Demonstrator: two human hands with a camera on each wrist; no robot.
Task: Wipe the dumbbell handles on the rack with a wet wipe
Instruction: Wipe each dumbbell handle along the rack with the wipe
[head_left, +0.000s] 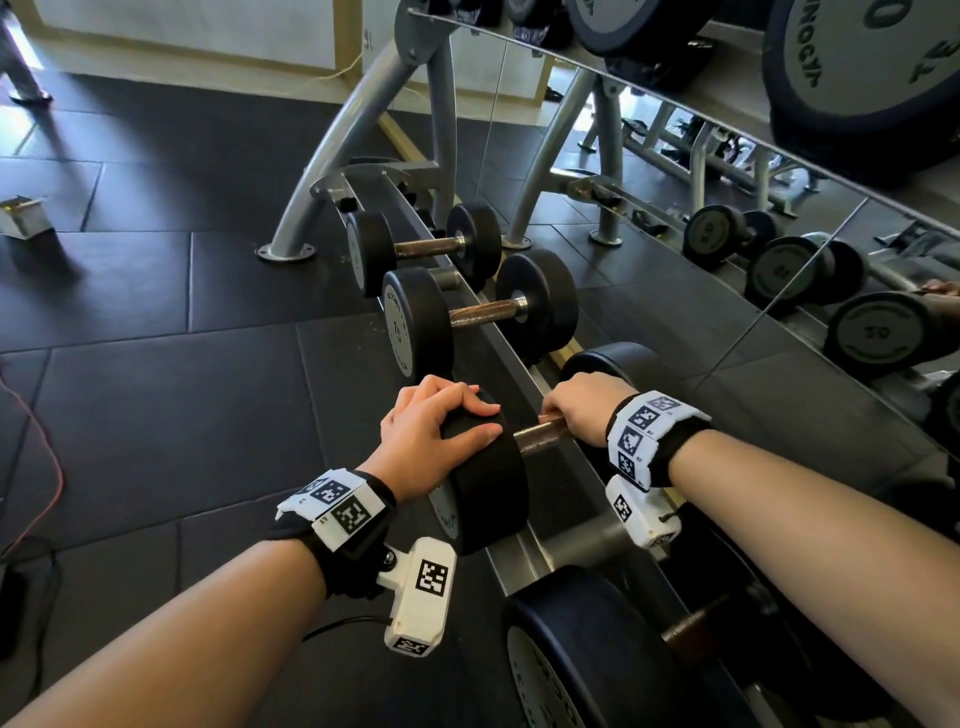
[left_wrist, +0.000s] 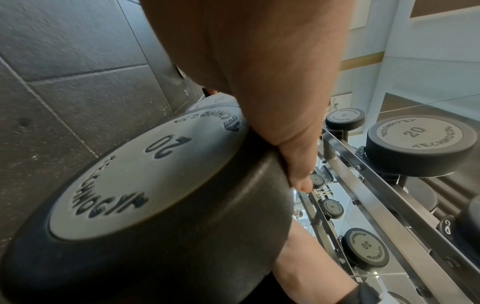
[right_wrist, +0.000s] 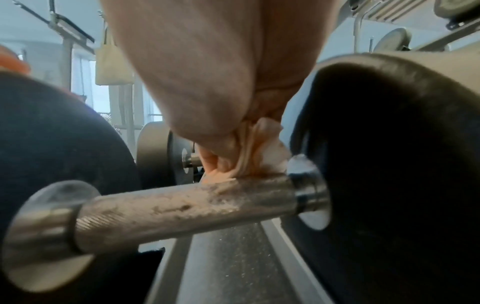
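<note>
A black dumbbell marked 20 lies across the low rack (head_left: 524, 561) in front of me. My left hand (head_left: 436, 426) rests on top of its near head (head_left: 488, 488), fingers draped over the rim (left_wrist: 293, 160). The right hand (head_left: 584, 410) is curled over the far end of the knurled metal handle (head_left: 540, 434), next to the far head (head_left: 608, 361). In the right wrist view the right hand (right_wrist: 233, 152) bunches a crumpled white wet wipe (right_wrist: 270, 148) against the top of the handle (right_wrist: 187, 207), which shows pale smears.
Two smaller dumbbells (head_left: 470, 317) (head_left: 423, 247) lie farther along the rack, and a bigger one (head_left: 587, 654) sits nearer me. A mirror (head_left: 779, 249) runs along the right. Large weight plates (head_left: 872, 67) hang above. A red cable (head_left: 36, 431) trails on the dark floor at left.
</note>
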